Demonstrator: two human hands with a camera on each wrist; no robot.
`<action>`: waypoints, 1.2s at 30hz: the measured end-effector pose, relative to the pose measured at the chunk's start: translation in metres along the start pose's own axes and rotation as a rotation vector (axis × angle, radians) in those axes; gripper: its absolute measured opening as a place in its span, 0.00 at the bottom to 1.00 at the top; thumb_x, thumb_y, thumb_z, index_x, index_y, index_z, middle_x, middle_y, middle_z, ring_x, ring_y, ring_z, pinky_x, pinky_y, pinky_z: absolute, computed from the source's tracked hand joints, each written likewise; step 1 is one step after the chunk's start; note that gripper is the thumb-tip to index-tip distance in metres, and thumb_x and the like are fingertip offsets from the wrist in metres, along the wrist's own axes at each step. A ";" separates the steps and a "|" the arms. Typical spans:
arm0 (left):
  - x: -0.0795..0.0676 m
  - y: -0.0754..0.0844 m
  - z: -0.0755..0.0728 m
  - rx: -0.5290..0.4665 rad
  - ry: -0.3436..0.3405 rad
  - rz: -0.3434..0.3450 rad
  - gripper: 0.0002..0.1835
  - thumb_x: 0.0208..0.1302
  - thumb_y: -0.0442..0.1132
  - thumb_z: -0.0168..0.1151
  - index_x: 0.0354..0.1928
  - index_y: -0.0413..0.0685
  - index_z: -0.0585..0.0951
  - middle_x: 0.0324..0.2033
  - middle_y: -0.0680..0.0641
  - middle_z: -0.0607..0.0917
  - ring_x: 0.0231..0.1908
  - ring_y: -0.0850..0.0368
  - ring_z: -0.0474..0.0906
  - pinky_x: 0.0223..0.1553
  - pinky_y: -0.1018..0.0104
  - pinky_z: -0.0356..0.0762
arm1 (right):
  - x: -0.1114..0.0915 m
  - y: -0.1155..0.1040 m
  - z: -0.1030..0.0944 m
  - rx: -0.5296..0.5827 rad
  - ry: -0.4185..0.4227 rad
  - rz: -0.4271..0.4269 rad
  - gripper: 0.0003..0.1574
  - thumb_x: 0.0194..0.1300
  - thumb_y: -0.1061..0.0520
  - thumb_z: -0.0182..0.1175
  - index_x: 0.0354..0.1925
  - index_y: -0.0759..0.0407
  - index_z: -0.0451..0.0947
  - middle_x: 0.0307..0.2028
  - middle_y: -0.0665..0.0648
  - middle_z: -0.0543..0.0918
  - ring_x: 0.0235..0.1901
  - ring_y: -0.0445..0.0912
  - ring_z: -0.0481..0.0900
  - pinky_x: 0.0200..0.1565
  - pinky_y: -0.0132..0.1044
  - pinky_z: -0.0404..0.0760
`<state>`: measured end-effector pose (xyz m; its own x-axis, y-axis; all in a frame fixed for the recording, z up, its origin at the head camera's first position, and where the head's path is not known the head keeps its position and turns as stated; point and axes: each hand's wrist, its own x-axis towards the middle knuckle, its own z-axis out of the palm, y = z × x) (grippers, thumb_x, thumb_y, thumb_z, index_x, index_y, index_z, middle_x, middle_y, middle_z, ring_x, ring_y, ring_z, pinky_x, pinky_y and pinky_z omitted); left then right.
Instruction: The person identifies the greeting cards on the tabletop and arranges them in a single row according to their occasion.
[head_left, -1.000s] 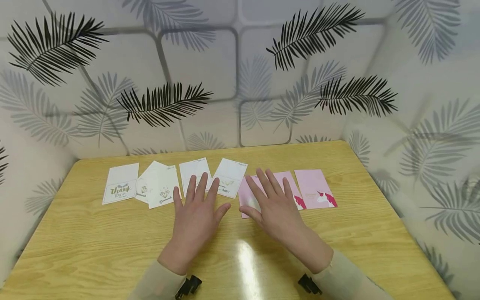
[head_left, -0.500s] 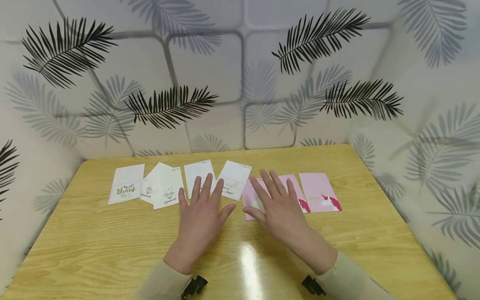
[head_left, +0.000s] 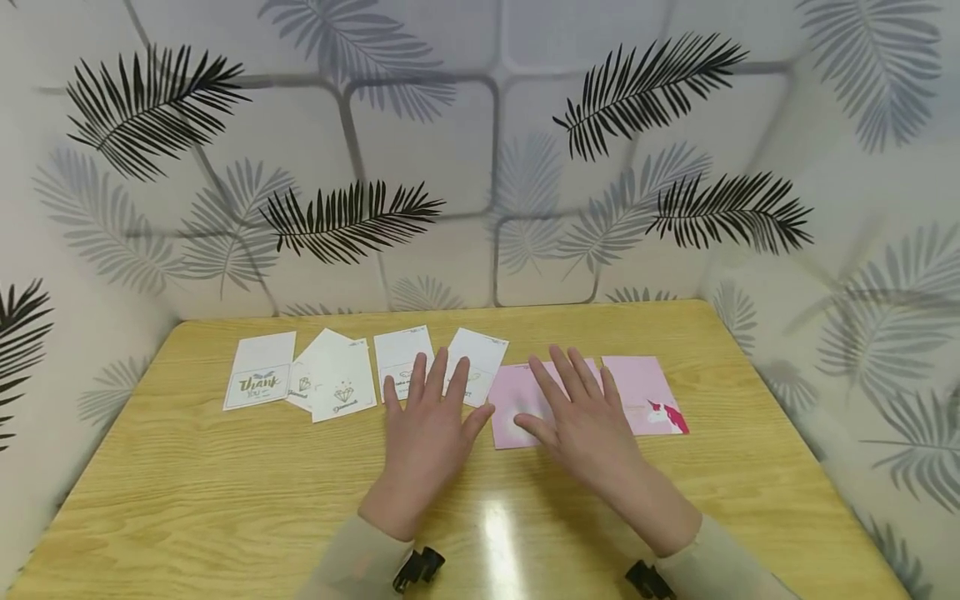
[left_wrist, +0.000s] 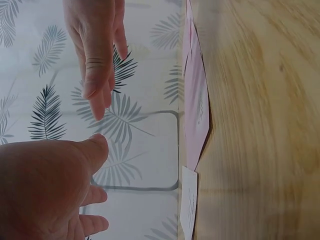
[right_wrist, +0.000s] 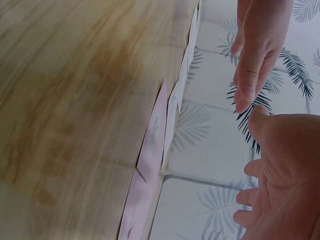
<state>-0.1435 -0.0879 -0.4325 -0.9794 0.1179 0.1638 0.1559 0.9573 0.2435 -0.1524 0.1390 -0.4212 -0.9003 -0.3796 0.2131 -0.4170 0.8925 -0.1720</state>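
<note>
My left hand [head_left: 427,437] is held above the table with fingers straight and spread, its fingertips overlapping two white cards, one on the left [head_left: 402,346] and one on the right [head_left: 480,346]. Spread the same way, my right hand [head_left: 596,433] hovers over the pink cards [head_left: 510,417] and hides part of them. Both wrist views show the hands apart from the tabletop, holding nothing. A pink unicorn card [head_left: 637,387] lies just right of the right hand. Farther left are a white "Thank you" card [head_left: 258,375] and a diamond card [head_left: 342,375] overlapping another diamond card [head_left: 302,379].
The wooden table [head_left: 187,483] reaches back to a wall [head_left: 420,142] covered in leaf-patterned fabric. More of that fabric stands at both sides. The cards lie in a row toward the table's back edge. Light glares off the wood between the forearms.
Both hands have drifted slightly right relative to the cards. My right hand now covers the unicorn print on the middle pink card. The head view has shifted a little; the cards stay in place.
</note>
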 end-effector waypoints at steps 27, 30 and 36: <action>0.021 0.050 0.026 -0.057 0.009 0.078 0.40 0.84 0.68 0.51 0.86 0.53 0.68 0.85 0.41 0.63 0.85 0.37 0.52 0.77 0.23 0.49 | -0.024 0.063 -0.009 0.006 0.006 0.097 0.49 0.81 0.35 0.62 0.86 0.58 0.63 0.85 0.69 0.59 0.84 0.68 0.52 0.77 0.76 0.50; 0.024 0.056 0.031 -0.072 0.001 0.085 0.40 0.84 0.68 0.51 0.85 0.53 0.68 0.85 0.41 0.63 0.85 0.37 0.53 0.77 0.23 0.49 | -0.026 0.072 -0.009 -0.009 0.006 0.102 0.49 0.81 0.35 0.62 0.86 0.59 0.63 0.84 0.70 0.59 0.84 0.69 0.52 0.77 0.77 0.50; 0.028 0.070 0.038 -0.088 -0.020 0.097 0.40 0.84 0.67 0.52 0.85 0.52 0.68 0.85 0.42 0.64 0.85 0.37 0.53 0.77 0.23 0.50 | -0.029 0.088 -0.011 -0.018 -0.009 0.130 0.51 0.82 0.34 0.60 0.86 0.61 0.61 0.84 0.71 0.58 0.84 0.70 0.52 0.76 0.78 0.51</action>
<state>-0.1647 -0.0075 -0.4474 -0.9614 0.2150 0.1716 0.2599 0.9144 0.3105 -0.1611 0.2312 -0.4322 -0.9478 -0.2621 0.1815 -0.2941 0.9386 -0.1806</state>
